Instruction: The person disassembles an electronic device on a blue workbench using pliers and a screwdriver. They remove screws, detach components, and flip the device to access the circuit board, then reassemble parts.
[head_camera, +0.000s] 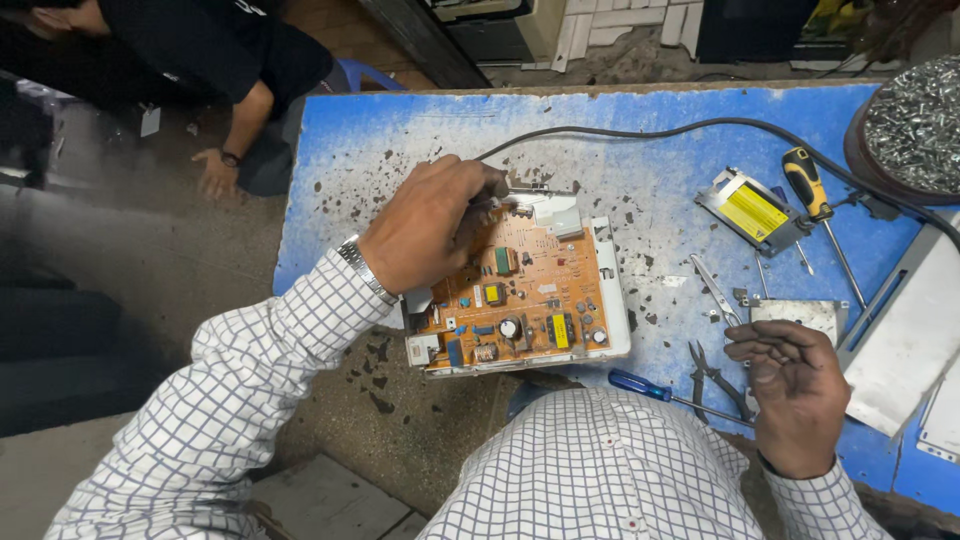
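Observation:
An orange circuit board sits in a white plastic frame at the front edge of a worn blue table. My left hand rests over the board's upper left corner, its fingers pinched on a small part at the board's top edge. My right hand hovers at the table's front right with fingers loosely curled and nothing visible in it. It is just beside black pliers and the shaft of a blue-handled screwdriver.
Tweezers, a small metal plate, a metal module with a yellow label and a yellow-and-black screwdriver lie to the right. A bowl of screws and a black cable are behind. Another person crouches far left.

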